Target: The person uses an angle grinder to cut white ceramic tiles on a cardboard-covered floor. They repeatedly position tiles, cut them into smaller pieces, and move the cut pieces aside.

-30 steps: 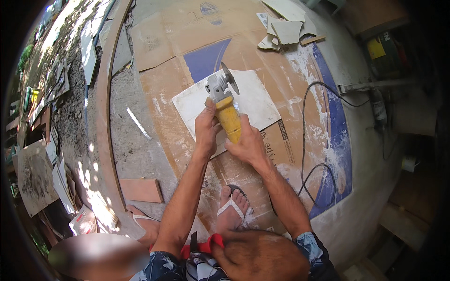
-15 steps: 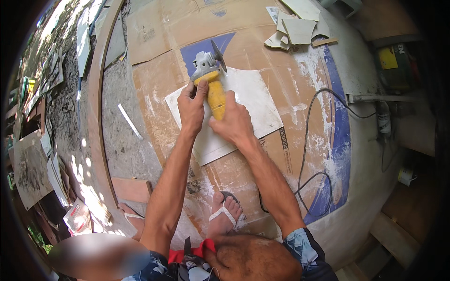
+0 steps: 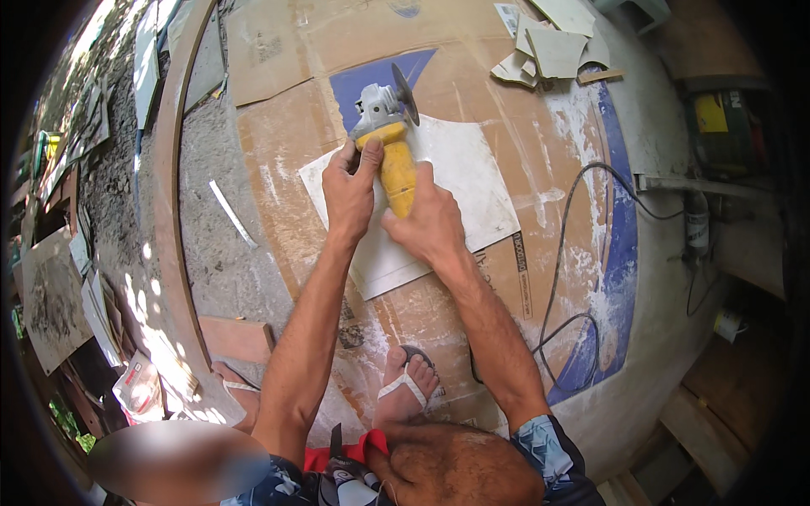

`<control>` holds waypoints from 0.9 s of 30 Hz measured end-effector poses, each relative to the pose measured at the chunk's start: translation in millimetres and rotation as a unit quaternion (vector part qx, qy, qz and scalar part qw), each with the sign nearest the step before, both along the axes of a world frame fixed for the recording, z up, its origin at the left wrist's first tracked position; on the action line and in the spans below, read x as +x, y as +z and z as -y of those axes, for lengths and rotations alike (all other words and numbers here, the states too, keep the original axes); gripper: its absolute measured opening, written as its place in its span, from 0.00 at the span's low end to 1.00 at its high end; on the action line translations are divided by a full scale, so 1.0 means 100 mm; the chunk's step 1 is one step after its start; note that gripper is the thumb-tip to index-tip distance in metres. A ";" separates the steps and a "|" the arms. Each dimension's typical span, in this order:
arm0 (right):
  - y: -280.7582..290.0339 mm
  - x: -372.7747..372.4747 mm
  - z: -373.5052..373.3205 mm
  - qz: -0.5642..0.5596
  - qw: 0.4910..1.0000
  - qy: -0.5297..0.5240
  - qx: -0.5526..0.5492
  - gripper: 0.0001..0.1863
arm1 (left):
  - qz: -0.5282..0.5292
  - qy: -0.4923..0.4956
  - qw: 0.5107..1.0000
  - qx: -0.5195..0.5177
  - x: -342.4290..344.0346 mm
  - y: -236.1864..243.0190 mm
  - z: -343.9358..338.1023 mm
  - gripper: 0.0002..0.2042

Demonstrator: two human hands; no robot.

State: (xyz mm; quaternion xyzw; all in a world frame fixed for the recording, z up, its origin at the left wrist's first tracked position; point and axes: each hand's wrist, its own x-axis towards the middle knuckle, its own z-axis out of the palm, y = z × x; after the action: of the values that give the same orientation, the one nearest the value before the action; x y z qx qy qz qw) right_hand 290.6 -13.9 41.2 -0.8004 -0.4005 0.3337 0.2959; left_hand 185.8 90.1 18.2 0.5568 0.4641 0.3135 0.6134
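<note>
With both hands I hold a yellow angle grinder over a white tile. My left hand is closed at the front of its body, just behind the grey gear head. Around the rear of the body wraps my right hand. A dark cutting disc stands nearly on edge at the grinder's far right side, beyond the tile's far edge. The tile lies flat on brown cardboard; its middle is partly hidden by my hands and the tool.
Broken tile pieces are piled at the far right. A black cord loops over the cardboard on the right. A long wooden board runs along the left, with a thin white strip beside it. My sandalled foot rests near the tile.
The view has shifted slightly. The grinder and both hands appear a little farther right in the picture, with the same grip. The tile keeps its place on the cardboard.
</note>
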 end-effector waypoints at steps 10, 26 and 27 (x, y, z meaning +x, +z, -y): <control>0.04 0.02 -0.01 -0.005 1.000 0.007 -0.008 0.31 | 0.005 -0.002 1.000 0.000 0.00 -0.02 -0.01 0.26; 0.09 0.01 0.02 -0.022 0.999 0.019 -0.031 0.34 | -0.008 0.006 1.000 -0.005 -0.03 -0.02 0.03 0.28; 0.09 0.01 0.02 -0.022 0.999 0.020 -0.032 0.34 | -0.008 0.005 1.000 -0.004 -0.03 -0.02 0.03 0.28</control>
State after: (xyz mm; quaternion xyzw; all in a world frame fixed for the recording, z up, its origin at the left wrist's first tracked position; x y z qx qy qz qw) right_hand 291.5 -15.7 50.6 -0.7937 -0.3986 0.3701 0.2724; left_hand 182.6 86.9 16.1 0.5544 0.4734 0.3102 0.6102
